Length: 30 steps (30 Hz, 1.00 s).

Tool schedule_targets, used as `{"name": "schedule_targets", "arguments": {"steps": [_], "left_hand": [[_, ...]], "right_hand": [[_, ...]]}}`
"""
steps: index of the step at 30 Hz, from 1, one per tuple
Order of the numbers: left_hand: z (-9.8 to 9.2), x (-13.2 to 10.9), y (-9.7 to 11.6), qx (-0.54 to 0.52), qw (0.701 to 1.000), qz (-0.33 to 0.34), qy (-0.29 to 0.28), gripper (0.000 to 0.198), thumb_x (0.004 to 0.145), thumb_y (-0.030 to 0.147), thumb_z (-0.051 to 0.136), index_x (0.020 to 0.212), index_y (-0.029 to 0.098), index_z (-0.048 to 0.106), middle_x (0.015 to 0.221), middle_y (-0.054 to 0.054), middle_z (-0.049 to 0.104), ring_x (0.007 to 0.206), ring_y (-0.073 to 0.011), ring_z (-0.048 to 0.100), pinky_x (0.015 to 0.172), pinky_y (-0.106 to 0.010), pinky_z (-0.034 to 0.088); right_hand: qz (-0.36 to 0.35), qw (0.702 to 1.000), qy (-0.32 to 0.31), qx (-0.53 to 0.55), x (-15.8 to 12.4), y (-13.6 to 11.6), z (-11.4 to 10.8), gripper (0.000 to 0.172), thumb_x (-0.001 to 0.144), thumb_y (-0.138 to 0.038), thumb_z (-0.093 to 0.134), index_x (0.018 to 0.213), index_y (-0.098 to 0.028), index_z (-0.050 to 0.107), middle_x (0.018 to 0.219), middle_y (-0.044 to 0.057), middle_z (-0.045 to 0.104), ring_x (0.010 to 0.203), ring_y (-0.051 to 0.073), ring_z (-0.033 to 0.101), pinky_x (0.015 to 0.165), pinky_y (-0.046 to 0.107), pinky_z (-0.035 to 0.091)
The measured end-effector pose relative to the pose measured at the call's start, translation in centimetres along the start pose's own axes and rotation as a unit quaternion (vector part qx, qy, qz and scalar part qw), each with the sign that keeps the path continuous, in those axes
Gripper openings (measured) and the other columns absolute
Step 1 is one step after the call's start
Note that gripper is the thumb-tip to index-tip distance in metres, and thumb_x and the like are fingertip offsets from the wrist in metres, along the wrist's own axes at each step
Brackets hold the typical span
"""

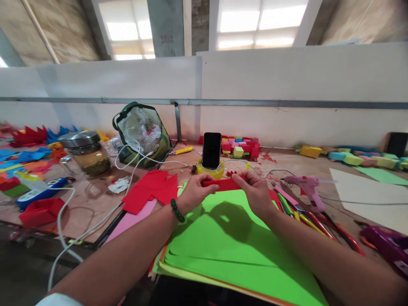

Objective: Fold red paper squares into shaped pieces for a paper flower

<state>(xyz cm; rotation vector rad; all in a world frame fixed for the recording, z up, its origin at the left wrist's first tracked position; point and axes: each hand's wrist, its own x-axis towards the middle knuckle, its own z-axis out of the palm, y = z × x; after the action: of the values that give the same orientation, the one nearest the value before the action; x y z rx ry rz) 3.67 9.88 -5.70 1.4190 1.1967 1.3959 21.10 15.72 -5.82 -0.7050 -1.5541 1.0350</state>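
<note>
Green paper point(219, 246) lies nearest, lower centre of the frame. Above it, at centre, a red strip point(227, 184): left hand point(195, 193) and right hand point(257, 192) each have the grip clamped on one end. Recommended: level thumbs, even pressure, edges aligned, no twisting.

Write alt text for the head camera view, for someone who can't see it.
A person's left hand and right hand hold a red strip over stacked green sheets. Beyond stands a phone; a pink glue gun is to the right, red sheets to the left.
</note>
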Motion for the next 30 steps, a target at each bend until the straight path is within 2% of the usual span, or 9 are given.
{"name": "schedule_targets", "arguments": {"steps": [6,10,13,19,23,26,28,30], "left_hand": [[0.0,0.0,0.6,-0.180,0.980,-0.043,0.067,0.032,0.061,0.033,0.082,0.080,0.015,0.063,0.075,0.002,0.065,0.066,-0.0092,0.058,0.062,-0.020,0.046],[0.8,-0.4,1.3,-0.318,0.945,-0.054,0.054,0.034,0.061,0.031,0.083,0.084,0.013,0.065,0.080,-0.001,0.070,0.075,-0.0123,0.064,0.076,-0.025,0.051],[1.3,-0.7,1.4,-0.362,0.930,-0.055,0.027,0.035,0.064,0.033,0.082,0.086,0.012,0.064,0.077,-0.004,0.072,0.075,-0.0150,0.067,0.075,-0.026,0.052],[1.7,-0.9,1.3,-0.349,0.936,-0.030,0.030,0.040,0.067,0.039,0.080,0.089,0.015,0.057,0.073,-0.002,0.070,0.072,-0.0170,0.068,0.073,-0.029,0.053],[1.9,-1.1,1.2,-0.311,0.950,-0.010,0.037,0.037,0.071,0.042,0.077,0.085,0.014,0.057,0.072,-0.001,0.068,0.068,-0.0129,0.065,0.068,-0.025,0.051],[1.9,-1.3,1.2,-0.265,0.963,-0.005,0.048,0.038,0.072,0.045,0.076,0.081,0.014,0.056,0.069,0.000,0.067,0.061,-0.0105,0.061,0.062,-0.023,0.050],[1.9,-1.4,1.3,-0.239,0.970,-0.004,0.042,0.040,0.071,0.048,0.075,0.080,0.014,0.055,0.068,0.000,0.066,0.060,-0.0109,0.061,0.061,-0.023,0.050],[2.0,-1.7,1.4,-0.229,0.973,-0.015,0.003,0.042,0.070,0.050,0.075,0.083,0.014,0.055,0.067,-0.001,0.066,0.059,-0.0123,0.062,0.061,-0.025,0.051]], "right_hand": [[-0.017,1.000,-0.014,-0.020,-0.7,-0.2,0.3,0.031,0.071,-0.046,0.075,0.065,-0.019,0.061,0.056,-0.003,0.053,0.050,0.010,0.044,0.045,0.024,0.036],[-0.023,0.998,-0.042,-0.027,-1.6,-0.3,0.8,0.029,0.073,-0.044,0.073,0.066,-0.019,0.060,0.056,-0.002,0.055,0.049,0.010,0.046,0.045,0.023,0.037],[-0.041,0.996,-0.056,-0.052,-2.3,-0.2,1.2,0.026,0.075,-0.040,0.072,0.065,-0.019,0.059,0.056,-0.002,0.055,0.049,0.011,0.047,0.045,0.023,0.038],[-0.039,0.994,-0.081,-0.064,-2.4,-0.4,1.7,0.021,0.075,-0.039,0.070,0.070,-0.019,0.064,0.060,0.000,0.062,0.051,0.013,0.053,0.048,0.025,0.044],[-0.055,0.991,-0.087,-0.087,-2.6,-0.4,1.9,0.022,0.075,-0.038,0.069,0.064,-0.020,0.062,0.055,-0.001,0.059,0.047,0.012,0.050,0.046,0.024,0.042],[-0.071,0.985,-0.118,-0.102,-2.7,-0.3,1.6,0.026,0.078,-0.036,0.067,0.059,-0.020,0.060,0.052,-0.002,0.055,0.046,0.011,0.047,0.046,0.024,0.040],[-0.078,0.986,-0.121,-0.083,-2.5,-0.5,1.1,0.024,0.082,-0.037,0.064,0.066,-0.020,0.062,0.058,0.000,0.060,0.053,0.013,0.053,0.052,0.026,0.045],[-0.094,0.989,-0.097,-0.055,-2.2,-1.2,0.6,0.017,0.087,-0.037,0.059,0.085,-0.022,0.067,0.075,0.002,0.067,0.067,0.016,0.061,0.063,0.029,0.051]]}}
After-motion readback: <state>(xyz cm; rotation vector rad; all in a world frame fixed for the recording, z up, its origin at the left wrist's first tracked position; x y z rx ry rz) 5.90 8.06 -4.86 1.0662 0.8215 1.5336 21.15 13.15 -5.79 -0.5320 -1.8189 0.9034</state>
